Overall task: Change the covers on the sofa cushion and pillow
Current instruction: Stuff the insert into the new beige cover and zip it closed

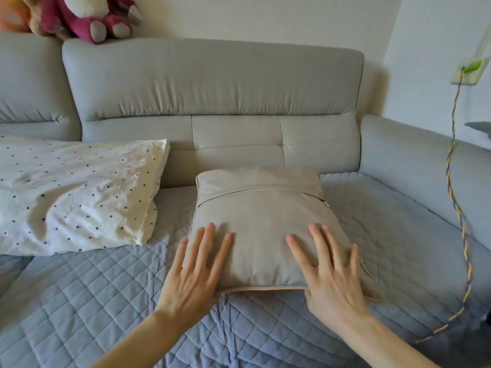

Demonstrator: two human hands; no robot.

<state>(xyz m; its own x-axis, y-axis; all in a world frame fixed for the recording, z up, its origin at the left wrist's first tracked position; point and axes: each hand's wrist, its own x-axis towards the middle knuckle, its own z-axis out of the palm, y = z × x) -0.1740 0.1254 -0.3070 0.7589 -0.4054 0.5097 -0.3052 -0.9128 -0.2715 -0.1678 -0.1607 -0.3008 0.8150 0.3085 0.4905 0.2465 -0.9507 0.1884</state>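
Note:
A square beige sofa cushion [261,221] lies flat on the quilted seat, zipper side up. The zipper [265,191] runs across its far part, its right end slightly parted. My left hand [198,264] rests flat on the cushion's near left corner, fingers straight and spread. On the near right corner my right hand [328,266] presses down the same way, fingers spread. A pillow [77,195] in a cream cover with small dark dots lies to the left, apart from the cushion.
The grey sofa backrest [212,83] stands behind and the armrest [425,166] curves along the right. A braided yellow-blue cable [461,221] hangs from a wall socket [469,71] over the armrest. Plush toys [87,14] sit atop the backrest at far left.

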